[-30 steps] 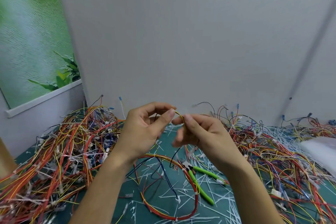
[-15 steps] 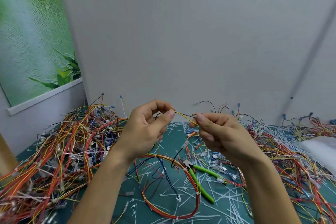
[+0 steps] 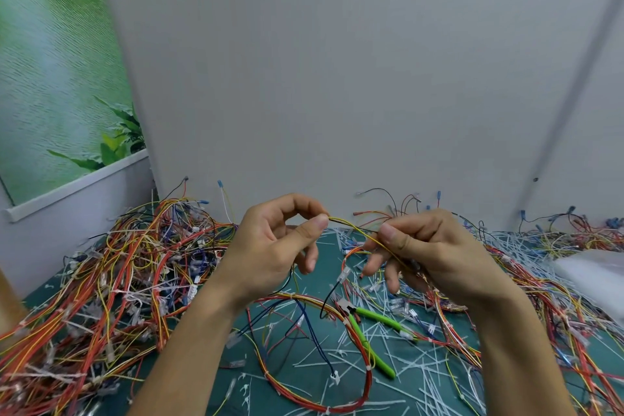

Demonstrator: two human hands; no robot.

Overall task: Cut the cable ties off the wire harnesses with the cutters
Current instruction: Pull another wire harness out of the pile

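Right now the left hand [image 3: 277, 246] pinches a thin yellow wire [image 3: 354, 228] between thumb and forefinger, its other fingers loosely curled. The right hand [image 3: 435, 246] has its grip on the same wire, which is pressed under the thumb and runs on down into the palm. Between the two grips the wire hangs above the worktop [image 3: 233, 382], its length running left to right and dipping toward the right hand. I cannot make out a cable tie on that stretch.

The cutters [image 3: 354, 316] lie untouched on the worktop, below the hands and between them. The head points away and leftward, and the green handles splay back toward the person and to the right. They sit under the right hand's fingers, so that hand is nearer and looks best placed to drop the wire and take them.

A red harness loop [image 3: 369, 382] beside the cutters carries white ties [image 3: 368, 366], so there is work left. Cut-off strips [image 3: 422, 365] litter the worktop, and a tangled heap of harnesses [image 3: 118, 280] lies to the left.
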